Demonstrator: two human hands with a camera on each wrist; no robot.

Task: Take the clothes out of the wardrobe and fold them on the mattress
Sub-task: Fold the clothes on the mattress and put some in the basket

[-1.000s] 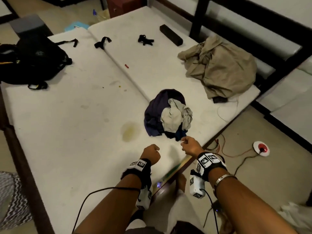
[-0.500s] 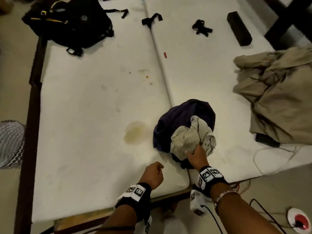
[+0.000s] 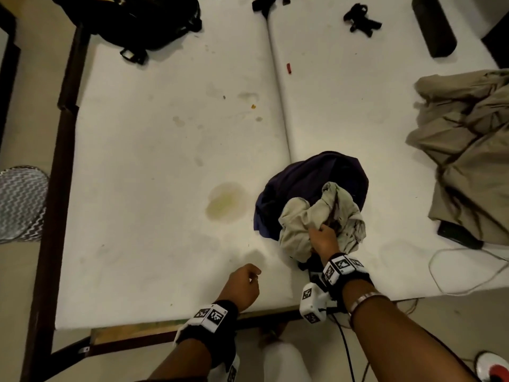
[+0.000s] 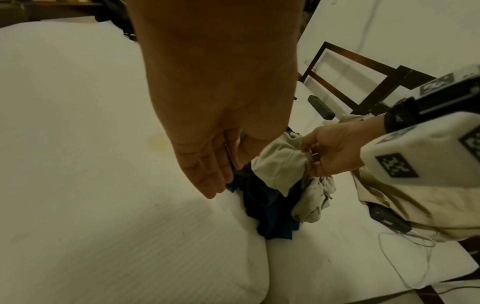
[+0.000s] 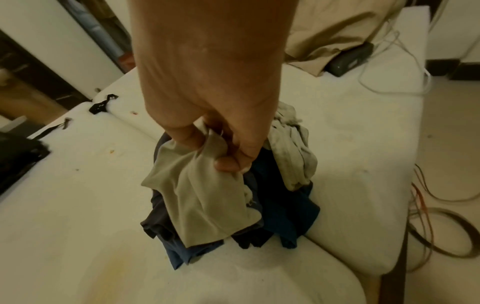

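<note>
A small heap of clothes lies near the front edge of the white mattress (image 3: 154, 166): a dark purple-blue garment (image 3: 308, 177) underneath and a crumpled beige garment (image 3: 303, 219) on top. My right hand (image 3: 323, 239) pinches a fold of the beige garment (image 5: 202, 197) between thumb and fingers and lifts it a little off the dark garment (image 5: 283, 211). My left hand (image 3: 243, 285) hovers over the mattress to the left of the heap, fingers loosely curled, holding nothing. In the left wrist view my left hand (image 4: 207, 176) hangs just beside the beige garment (image 4: 278, 166).
A large tan garment (image 3: 468, 150) lies at the right with a black device (image 3: 457, 234) and a white cable (image 3: 454, 274) beside it. A black backpack (image 3: 132, 17), black straps (image 3: 360, 20), a black bar (image 3: 433, 26) and a small red item (image 3: 289, 68) lie farther back.
My right hand has reached forward into the heap and taken hold of the beige garment. My head has moved closer over the mattress. The left hand stays beside the heap.
</note>
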